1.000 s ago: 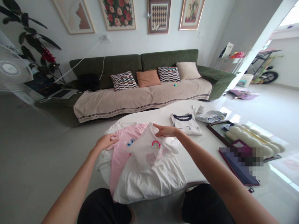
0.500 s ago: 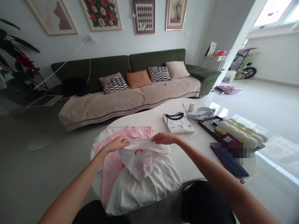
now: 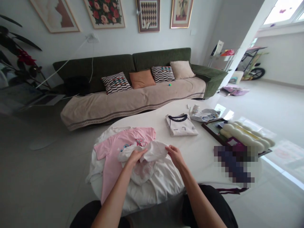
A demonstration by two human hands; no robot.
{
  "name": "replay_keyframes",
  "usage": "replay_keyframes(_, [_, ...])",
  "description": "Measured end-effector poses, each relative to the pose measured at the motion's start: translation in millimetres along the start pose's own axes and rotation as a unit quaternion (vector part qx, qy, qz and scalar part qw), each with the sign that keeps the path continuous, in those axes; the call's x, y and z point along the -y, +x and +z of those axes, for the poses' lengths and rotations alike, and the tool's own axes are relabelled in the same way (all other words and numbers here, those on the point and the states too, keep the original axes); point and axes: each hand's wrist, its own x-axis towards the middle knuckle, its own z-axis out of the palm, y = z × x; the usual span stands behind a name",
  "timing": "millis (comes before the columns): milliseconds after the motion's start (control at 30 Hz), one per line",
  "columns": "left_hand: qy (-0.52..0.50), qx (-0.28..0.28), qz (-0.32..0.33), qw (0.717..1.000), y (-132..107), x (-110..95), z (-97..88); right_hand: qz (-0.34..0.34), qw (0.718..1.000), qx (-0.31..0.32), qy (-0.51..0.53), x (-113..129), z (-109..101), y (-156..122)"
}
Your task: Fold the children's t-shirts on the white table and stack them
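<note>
My left hand (image 3: pixel 135 156) and my right hand (image 3: pixel 174 154) both grip a small white garment (image 3: pixel 152 151), bunched up between them. It lies on a heap of clothes at the near edge of a white oval table (image 3: pixel 204 148): a pink T-shirt (image 3: pixel 114 152) to the left and a larger white shirt (image 3: pixel 163 180) underneath. A folded white shirt with a dark collar (image 3: pixel 181 125) lies further back on the table, past my right hand.
A dark tray (image 3: pixel 213 128) with cream-coloured cushioned pieces (image 3: pixel 247 137) and a crumpled plastic bag (image 3: pixel 204 115) sit at the table's right. A green sofa (image 3: pixel 142 82) with several cushions stands behind. A plant (image 3: pixel 16 53) is at the left, a bicycle (image 3: pixel 255 71) at the far right.
My hands have come closer together and drawn toward me, gathering the small white garment into a bunch. Its rainbow print, seen earlier, is now hidden.
</note>
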Motion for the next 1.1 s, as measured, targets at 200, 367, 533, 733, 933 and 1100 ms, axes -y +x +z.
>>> replay_keyframes(200, [-0.203,0.009,0.018,0.979,-3.0,-19.3,-15.5,0.043,0.988,0.078,0.125,-3.9,6.2,-14.7])
replay_keyframes(367, [-0.262,0.133,-0.121,0.948,-13.4,-17.2,-12.3,0.134,0.97,0.148,0.137,-22.5,23.2,-20.3])
replay_keyframes(533, [-0.222,0.147,-0.155,0.951,-23.3,-11.1,-7.1,0.105,0.976,0.139,0.134,-19.0,39.2,-12.6])
replay_keyframes(733, [-0.212,0.164,-0.138,0.953,-18.2,-22.1,-10.6,0.144,0.963,0.186,0.131,7.2,35.4,-11.8])
replay_keyframes(933, [-0.217,0.177,-0.141,0.95,-14.9,-25.3,-16.1,0.122,0.96,0.21,0.14,22.3,20.7,-13.5])
replay_keyframes(1100, [-0.2,0.15,-0.119,0.961,-13.1,-34.2,-26.2,0.034,0.973,0.202,0.104,43.5,7.5,-13.4])
